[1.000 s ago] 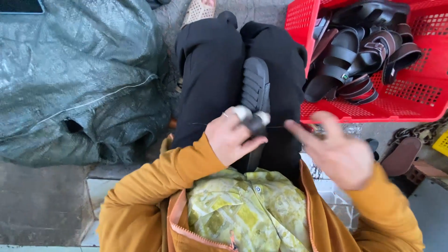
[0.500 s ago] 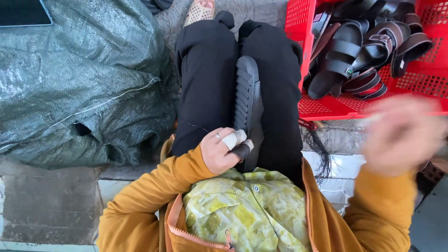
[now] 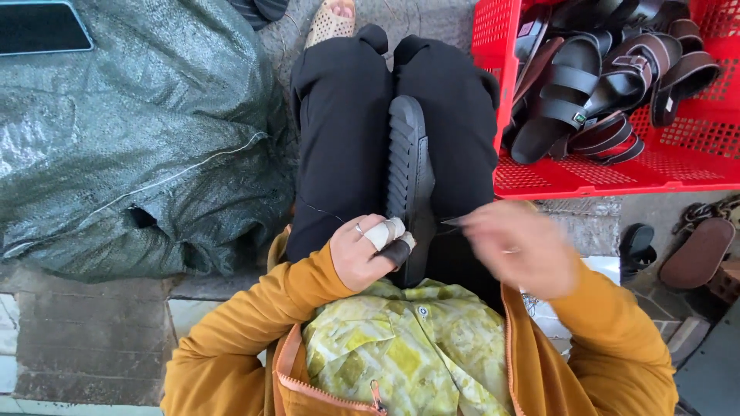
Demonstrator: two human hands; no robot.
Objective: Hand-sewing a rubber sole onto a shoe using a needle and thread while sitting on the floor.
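A black sandal sole (image 3: 408, 158) stands on edge between my knees in black trousers, ribbed underside to the left. My left hand (image 3: 362, 254), with taped fingertips and a ring, grips the sole's near end. My right hand (image 3: 518, 248) is blurred by motion just right of the sole. Its fingers pinch a thin dark pointed tool (image 3: 452, 222), whose tip is close to the sole's right edge. I cannot tell what kind of tool it is.
A red plastic crate (image 3: 617, 173) of black and brown sandals stands at my right. A grey-green woven sack (image 3: 131, 146) lies at my left, with a dark screen (image 3: 42, 27) behind it. Loose sandals (image 3: 697, 250) lie on the ground at the right.
My right hand swung out to the right and has come back in to the sole's right edge. My left hand has kept its grip while the sole turned more upright.
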